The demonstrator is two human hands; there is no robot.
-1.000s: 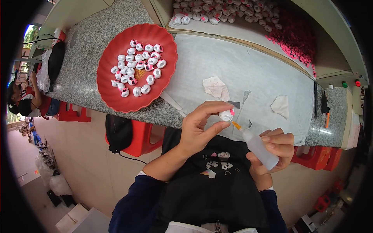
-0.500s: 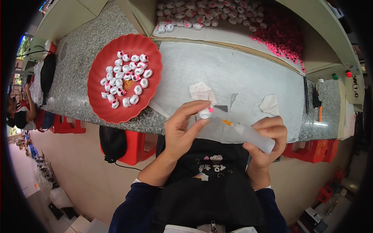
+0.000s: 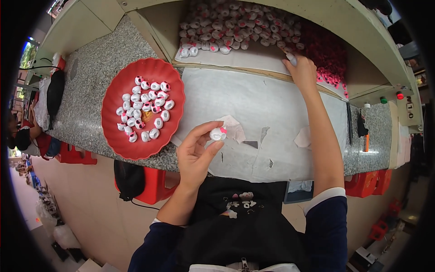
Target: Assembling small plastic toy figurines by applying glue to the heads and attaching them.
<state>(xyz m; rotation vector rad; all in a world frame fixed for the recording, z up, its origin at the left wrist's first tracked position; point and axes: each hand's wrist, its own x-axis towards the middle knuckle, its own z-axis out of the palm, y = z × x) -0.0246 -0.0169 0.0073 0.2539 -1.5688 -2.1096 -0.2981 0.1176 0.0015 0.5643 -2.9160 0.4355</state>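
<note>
Between the thumb and fingers of my left hand (image 3: 195, 154) is a small white bead (image 3: 218, 133), rounded like a cartoon head with a pink bow. It is held above the paper-covered worktop. My right hand (image 3: 302, 72) reaches far forward into the shelf, closed around a small translucent squeeze bottle (image 3: 291, 59), mostly hidden by the fingers. The bottle's tip is by a big pile of similar white beads (image 3: 235, 27) and next to a heap of small pink pieces (image 3: 330, 75). To the left, a red scalloped plate (image 3: 113, 140) carries several white beads with pink bows.
Grey-white paper (image 3: 208, 90) covers the middle of the speckled stone worktop (image 3: 81, 104). Crumpled tissue (image 3: 234, 129) and a small dark flat piece (image 3: 250, 144) lie on it. The shelf's wooden edge (image 3: 253, 72) runs across the far side. Red stools (image 3: 156, 186) stand below.
My right hand has moved from beside the bead, forward into the shelf with the bottle. My left hand with the bead has shifted slightly left and turned the bead's bow side up.
</note>
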